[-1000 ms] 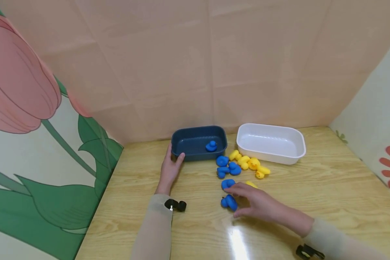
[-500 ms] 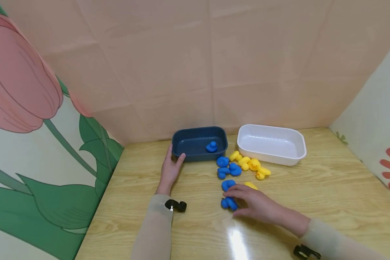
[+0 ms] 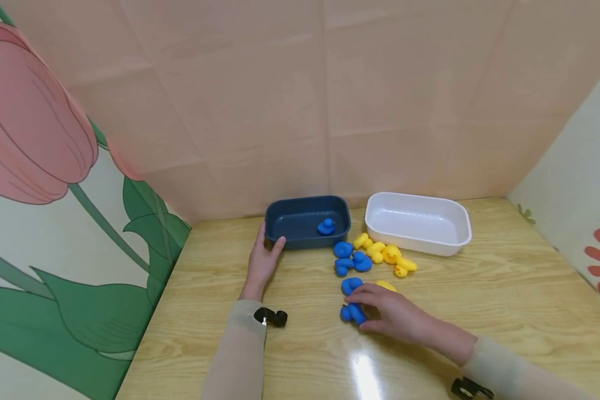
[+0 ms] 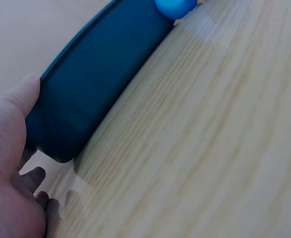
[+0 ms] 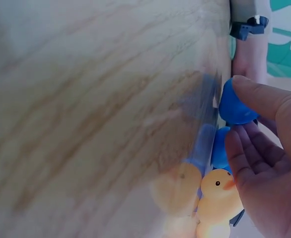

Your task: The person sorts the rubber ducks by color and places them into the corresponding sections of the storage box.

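1. The right hand (image 3: pixel 392 314) is bringing its fingertips slightly closer together than a second ago, while the ducks and trays are keeping their places.
2. It is now pinching the nearest blue duck (image 3: pixel 354 314), which is resting on the counter (image 3: pixel 300 355); that suggests a grasp just forming, without a lift.
3. The left hand (image 3: pixel 262 264) is gripping the left front corner of the dark blue tray (image 3: pixel 307 243), seemingly steadying it.
4. Another blue duck (image 3: pixel 325 226) is sitting inside that tray; yellow ducks (image 3: pixel 391 254) are lying before the white tray (image 3: pixel 415 240).
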`<state>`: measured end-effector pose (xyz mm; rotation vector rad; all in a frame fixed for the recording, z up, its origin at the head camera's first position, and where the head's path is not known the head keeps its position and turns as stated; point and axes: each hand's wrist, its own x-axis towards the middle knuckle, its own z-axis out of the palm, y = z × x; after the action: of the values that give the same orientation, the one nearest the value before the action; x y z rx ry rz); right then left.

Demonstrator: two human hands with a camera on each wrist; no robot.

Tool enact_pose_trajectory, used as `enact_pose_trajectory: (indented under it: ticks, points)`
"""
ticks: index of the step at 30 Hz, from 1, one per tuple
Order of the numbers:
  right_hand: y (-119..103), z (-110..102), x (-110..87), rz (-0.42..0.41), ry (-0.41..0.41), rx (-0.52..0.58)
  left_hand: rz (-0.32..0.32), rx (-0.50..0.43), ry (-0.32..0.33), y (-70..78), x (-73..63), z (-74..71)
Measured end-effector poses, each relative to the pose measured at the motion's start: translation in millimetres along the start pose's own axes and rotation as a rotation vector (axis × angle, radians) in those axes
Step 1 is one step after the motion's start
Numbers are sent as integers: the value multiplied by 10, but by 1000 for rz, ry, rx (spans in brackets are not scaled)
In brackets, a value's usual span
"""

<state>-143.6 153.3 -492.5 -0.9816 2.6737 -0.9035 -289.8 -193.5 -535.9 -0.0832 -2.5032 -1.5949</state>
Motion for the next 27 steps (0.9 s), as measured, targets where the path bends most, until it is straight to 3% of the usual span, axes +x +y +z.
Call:
enact_pose_trajectory:
  ticks: [6,13,27]
  points:
    - [-29,-42,4,8,48,47,0,3,5,-5,3,2]
    - [-56,-171,88,-89,192,15,17,5,17,-38,12,23]
    - [-10,-547,367,-152,437,-7,7,0,4,-12,2,9]
